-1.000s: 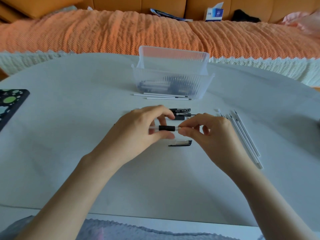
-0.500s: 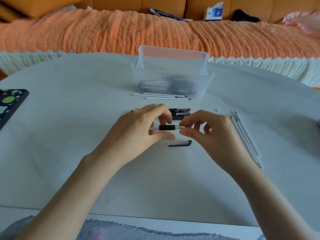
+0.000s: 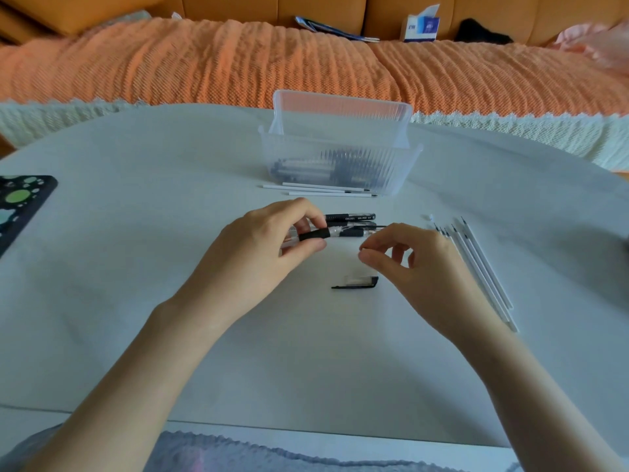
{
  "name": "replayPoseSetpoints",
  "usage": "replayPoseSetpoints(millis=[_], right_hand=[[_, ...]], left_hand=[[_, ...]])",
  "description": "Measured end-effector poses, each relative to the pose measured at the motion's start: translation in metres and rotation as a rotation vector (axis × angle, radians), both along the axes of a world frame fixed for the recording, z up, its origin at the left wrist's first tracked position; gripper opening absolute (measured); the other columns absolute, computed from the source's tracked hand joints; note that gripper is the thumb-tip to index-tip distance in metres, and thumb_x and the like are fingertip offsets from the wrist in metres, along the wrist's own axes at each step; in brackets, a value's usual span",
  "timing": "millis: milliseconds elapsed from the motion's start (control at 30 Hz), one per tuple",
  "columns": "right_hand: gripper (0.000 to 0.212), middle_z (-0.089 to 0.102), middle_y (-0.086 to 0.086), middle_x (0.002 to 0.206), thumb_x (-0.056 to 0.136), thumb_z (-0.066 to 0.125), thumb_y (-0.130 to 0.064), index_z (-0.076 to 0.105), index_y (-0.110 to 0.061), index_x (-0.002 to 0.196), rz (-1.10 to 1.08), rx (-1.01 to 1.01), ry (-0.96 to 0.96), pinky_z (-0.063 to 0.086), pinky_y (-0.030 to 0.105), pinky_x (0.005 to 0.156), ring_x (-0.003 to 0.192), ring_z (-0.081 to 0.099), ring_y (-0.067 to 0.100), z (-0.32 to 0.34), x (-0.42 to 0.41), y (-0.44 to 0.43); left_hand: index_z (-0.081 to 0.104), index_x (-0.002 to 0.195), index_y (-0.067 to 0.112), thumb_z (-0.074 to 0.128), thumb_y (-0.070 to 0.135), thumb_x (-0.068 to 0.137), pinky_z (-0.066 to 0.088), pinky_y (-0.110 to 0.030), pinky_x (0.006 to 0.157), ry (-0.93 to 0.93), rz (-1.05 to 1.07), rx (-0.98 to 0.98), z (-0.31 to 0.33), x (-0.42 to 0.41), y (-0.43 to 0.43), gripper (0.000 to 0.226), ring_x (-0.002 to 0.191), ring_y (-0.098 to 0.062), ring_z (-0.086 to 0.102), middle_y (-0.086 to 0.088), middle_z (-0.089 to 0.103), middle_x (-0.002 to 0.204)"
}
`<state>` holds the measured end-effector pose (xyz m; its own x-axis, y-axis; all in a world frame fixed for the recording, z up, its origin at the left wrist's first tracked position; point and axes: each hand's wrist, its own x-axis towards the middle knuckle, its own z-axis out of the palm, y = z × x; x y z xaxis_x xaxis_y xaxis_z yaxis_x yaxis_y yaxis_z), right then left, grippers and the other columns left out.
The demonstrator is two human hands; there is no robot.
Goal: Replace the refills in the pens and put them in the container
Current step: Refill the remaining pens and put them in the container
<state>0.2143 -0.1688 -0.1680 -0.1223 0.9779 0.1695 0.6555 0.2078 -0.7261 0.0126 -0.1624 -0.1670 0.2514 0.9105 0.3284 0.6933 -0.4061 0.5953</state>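
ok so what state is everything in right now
left hand, gripping the pen
pen, uncapped, in the left hand
right hand, thumb and forefinger pinched, contents too small to tell
cap, off, lying on the table
container, lid up, pens inside
refills, loose in a row at the right

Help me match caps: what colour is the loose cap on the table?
The cap is clear with a black clip; head view.

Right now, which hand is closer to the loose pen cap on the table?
Right. The right hand is just beyond the pen cap, slightly right of it; the left hand, holding a pen, is farther off to its left.
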Motion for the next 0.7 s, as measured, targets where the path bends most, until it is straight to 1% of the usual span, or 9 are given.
replayPoseSetpoints(millis=[67,100,167,233,333,433,567,633,700], right_hand=[[0.005,0.06,-0.017,0.072,0.082,0.067,-0.026,0.068,-0.028,0.078,0.027,-0.008,-0.077,0.034,0.016,0.063,0.07,0.046,0.004,-0.004,-0.003,0.0],[0.003,0.06,-0.016,0.074,0.082,0.067,-0.028,0.068,-0.028,0.079,0.037,-0.011,-0.107,0.034,0.02,0.067,0.073,0.045,0.002,-0.006,-0.005,-0.001],[0.003,0.059,-0.015,0.078,0.082,0.067,-0.03,0.069,-0.028,0.081,0.042,-0.017,-0.149,0.034,0.023,0.071,0.077,0.043,-0.002,-0.008,-0.007,-0.001],[0.006,0.057,-0.015,0.08,0.082,0.066,-0.032,0.07,-0.028,0.085,0.04,-0.02,-0.16,0.033,0.022,0.071,0.078,0.042,-0.003,-0.008,-0.007,0.0],[0.009,0.058,-0.016,0.08,0.082,0.066,-0.033,0.071,-0.029,0.089,0.038,-0.021,-0.13,0.031,0.014,0.068,0.079,0.043,-0.002,-0.007,-0.007,0.0],[0.005,0.064,-0.017,0.077,0.082,0.067,-0.03,0.072,-0.032,0.083,-0.002,-0.063,0.067,0.032,0.009,0.062,0.072,0.046,0.003,-0.004,-0.009,0.0],[0.004,0.066,-0.02,0.069,0.081,0.07,-0.026,0.073,-0.026,0.078,-0.08,-0.14,0.367,0.035,0.004,0.056,0.061,0.045,-0.001,0.002,-0.01,0.001],[0.005,0.065,-0.015,0.066,0.08,0.07,-0.025,0.073,-0.022,0.078,-0.077,-0.213,0.496,0.034,0.003,0.053,0.059,0.047,-0.001,0.005,-0.011,0.0],[0.006,0.064,-0.007,0.068,0.08,0.07,-0.024,0.073,-0.019,0.079,-0.082,-0.255,0.575,0.035,0.005,0.052,0.056,0.047,-0.001,0.007,-0.011,-0.001]], left_hand=[[0.058,0.094,0.032,0.065,0.035,0.084,0.047,-0.031,0.066,0.002,0.0,0.005,0.0,0.0,0.0,0.013,0.074,-0.009,0.05,0.016,0.059,0.085],[0.059,0.095,0.032,0.065,0.035,0.084,0.047,-0.031,0.067,0.004,-0.001,0.006,0.001,0.001,-0.001,0.013,0.073,-0.008,0.05,0.016,0.058,0.085],[0.059,0.095,0.031,0.064,0.035,0.084,0.047,-0.03,0.066,0.012,-0.005,0.005,0.0,0.001,-0.001,0.013,0.072,-0.007,0.05,0.016,0.058,0.084],[0.059,0.095,0.032,0.064,0.036,0.084,0.046,-0.028,0.065,0.019,-0.004,0.002,0.0,0.001,-0.001,0.013,0.072,-0.005,0.051,0.018,0.057,0.083],[0.059,0.095,0.032,0.065,0.036,0.084,0.045,-0.027,0.065,0.019,-0.005,-0.006,-0.002,0.001,0.0,0.013,0.074,-0.004,0.051,0.017,0.058,0.084],[0.06,0.095,0.031,0.066,0.035,0.084,0.045,-0.026,0.064,0.003,-0.019,-0.005,-0.002,0.004,-0.001,0.013,0.073,0.001,0.049,0.016,0.059,0.086],[0.06,0.094,0.03,0.066,0.034,0.083,0.043,-0.023,0.063,-0.025,-0.037,-0.01,-0.001,0.01,-0.002,0.013,0.072,0.003,0.049,0.018,0.058,0.084],[0.06,0.095,0.029,0.065,0.035,0.083,0.042,-0.024,0.062,-0.037,-0.054,-0.009,-0.001,0.011,-0.003,0.013,0.068,0.0,0.05,0.019,0.057,0.083],[0.06,0.095,0.029,0.065,0.035,0.083,0.043,-0.026,0.062,-0.05,-0.062,-0.017,-0.001,0.013,-0.003,0.014,0.064,-0.004,0.051,0.018,0.057,0.083]])
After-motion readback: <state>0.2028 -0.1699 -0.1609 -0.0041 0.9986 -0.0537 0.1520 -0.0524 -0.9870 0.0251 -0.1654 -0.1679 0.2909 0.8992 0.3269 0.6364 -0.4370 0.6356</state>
